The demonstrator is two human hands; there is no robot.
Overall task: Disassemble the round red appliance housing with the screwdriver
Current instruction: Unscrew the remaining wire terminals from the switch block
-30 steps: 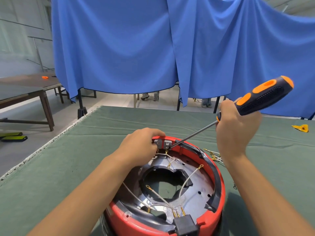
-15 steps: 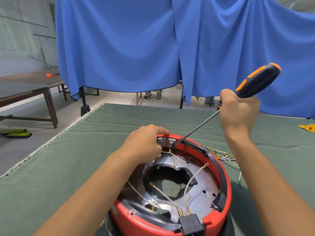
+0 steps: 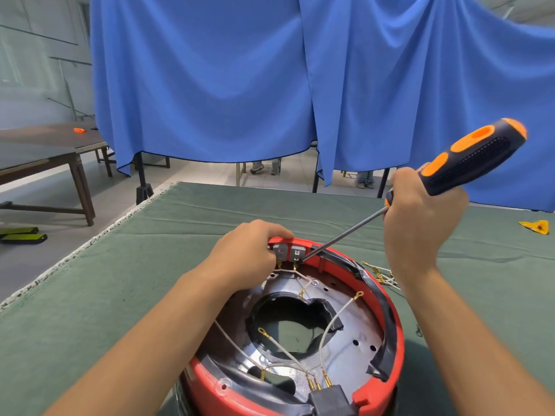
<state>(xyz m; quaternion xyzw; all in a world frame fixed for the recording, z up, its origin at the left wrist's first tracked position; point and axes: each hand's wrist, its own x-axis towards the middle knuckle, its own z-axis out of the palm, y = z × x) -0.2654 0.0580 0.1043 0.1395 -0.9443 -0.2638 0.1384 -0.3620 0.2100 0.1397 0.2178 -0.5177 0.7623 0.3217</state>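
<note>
Housing [image 3: 393, 334] sits on the near tabletop [image 3: 90, 295]. Left hand [image 3: 249, 253] grips its far rim. Right hand [image 3: 420, 223] clenches the screwdriver [image 3: 468, 159], tip at the grey terminals [image 3: 289, 252].

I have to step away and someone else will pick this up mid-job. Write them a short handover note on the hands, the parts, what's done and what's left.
Left hand: grips the far rim of the red housing, steadying it by the grey terminal block.
Right hand: holds the screwdriver low on its handle, shaft slanting down, tip at the terminal block's right edge.
Housing sits open side up on the green table cover; a black connector sits at the near rim.
Done: several white wires inside already hang free; more loose leads lie right of the housing.
Left: free the terminal block, its attached wires, then the metal plate.
</note>
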